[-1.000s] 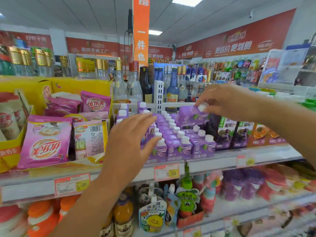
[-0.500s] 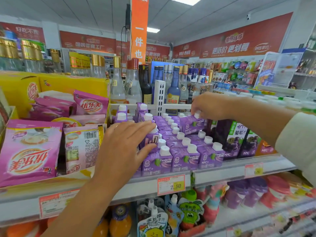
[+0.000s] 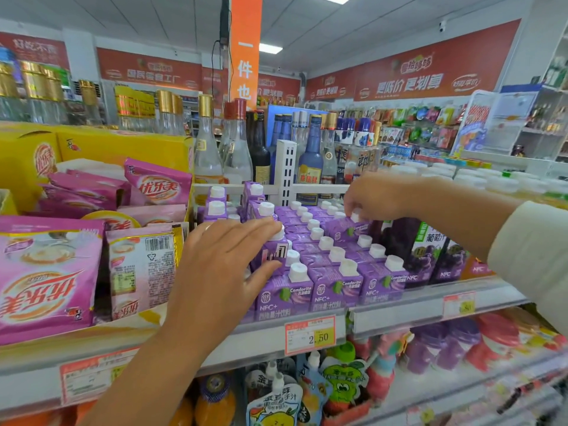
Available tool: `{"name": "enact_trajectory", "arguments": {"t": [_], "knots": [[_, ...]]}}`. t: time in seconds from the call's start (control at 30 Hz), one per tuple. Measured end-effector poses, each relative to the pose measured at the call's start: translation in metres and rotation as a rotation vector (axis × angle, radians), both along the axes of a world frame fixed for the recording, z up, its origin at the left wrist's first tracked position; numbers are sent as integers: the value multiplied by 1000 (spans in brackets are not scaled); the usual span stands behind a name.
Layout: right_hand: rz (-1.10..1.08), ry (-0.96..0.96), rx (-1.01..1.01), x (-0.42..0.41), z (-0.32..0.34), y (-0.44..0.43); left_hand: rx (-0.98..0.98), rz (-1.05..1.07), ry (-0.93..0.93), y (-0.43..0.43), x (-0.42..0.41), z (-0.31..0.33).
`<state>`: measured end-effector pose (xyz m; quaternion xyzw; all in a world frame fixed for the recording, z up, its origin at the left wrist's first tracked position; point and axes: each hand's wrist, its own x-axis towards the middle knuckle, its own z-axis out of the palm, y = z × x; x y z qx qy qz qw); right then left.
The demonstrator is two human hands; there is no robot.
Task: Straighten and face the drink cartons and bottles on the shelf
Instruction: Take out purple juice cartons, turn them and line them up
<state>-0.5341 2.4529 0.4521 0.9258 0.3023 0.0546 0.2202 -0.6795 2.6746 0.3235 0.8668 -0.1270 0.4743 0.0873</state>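
Rows of small purple juice cartons point(image 3: 335, 290) with white caps fill the middle of the shelf point(image 3: 399, 312). My left hand point(image 3: 224, 265) holds one purple carton point(image 3: 273, 252) between thumb and fingers; it stands higher than its row, barcode side outward. My right hand point(image 3: 378, 195) pinches the cap of another purple carton point(image 3: 347, 230), which is tilted above the right-hand rows. Taller dark grape juice cartons point(image 3: 430, 256) stand just right of the purple ones, partly behind my right forearm.
A yellow box of pink milk-tea sachets point(image 3: 46, 287) borders the cartons on the left. Glass bottles point(image 3: 233, 155) and a white upright point(image 3: 285, 164) stand behind. Drink pouches point(image 3: 276, 401) fill the shelf below. A 2.50 price tag point(image 3: 309, 335) hangs on the edge.
My right hand has brought its tilted carton down and nearer the rows. My left hand has reached in and closed thumb and fingers on the raised carton at the left rows.
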Motion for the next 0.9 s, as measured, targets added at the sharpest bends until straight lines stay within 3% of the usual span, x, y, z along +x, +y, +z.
{"name": "enact_trajectory", "arguments": {"t": [0.4, 0.9], "knots": [[-11, 70, -2, 15, 0, 6, -11, -11, -8, 0, 0, 0], [-45, 71, -254, 50, -18, 27, -22, -21, 12, 1, 0, -2]]}}
